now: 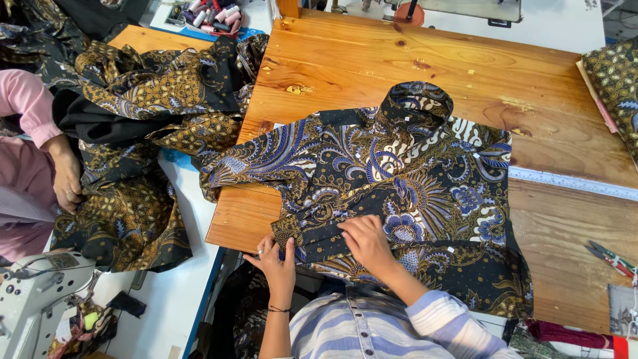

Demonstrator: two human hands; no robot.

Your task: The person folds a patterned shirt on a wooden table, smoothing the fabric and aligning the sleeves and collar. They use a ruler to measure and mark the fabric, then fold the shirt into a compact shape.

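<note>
Lying flat on the wooden worktop (345, 60), a patterned shirt (412, 193) in black, blue and gold is spread face down, with its collar (415, 100) standing up toward the far edge and its lower part near the near edge. One sleeve (259, 159) reaches out over the left edge of the worktop. The right hand (365, 240) rests flat on the folded cloth near the near edge, with its fingers spread and pressing down; it is not closed around anything. The left hand (276, 262) is at the near left corner of the worktop and pinches the edge of the shirt between thumb and fingers.

A pair of scissors (610, 258) lies near the right edge of the worktop, well apart from both hands. A long ruler (571, 183) lies across the right side of the worktop, just beside the shirt. To the left, on a lower white table (179, 292), there is a pile of brown and black patterned cloth (146, 100), and another person's hand (66, 176), coming from a pink sleeve (26, 100), touches this pile. A white sewing machine (36, 292) stands at the near left corner of that table.
</note>
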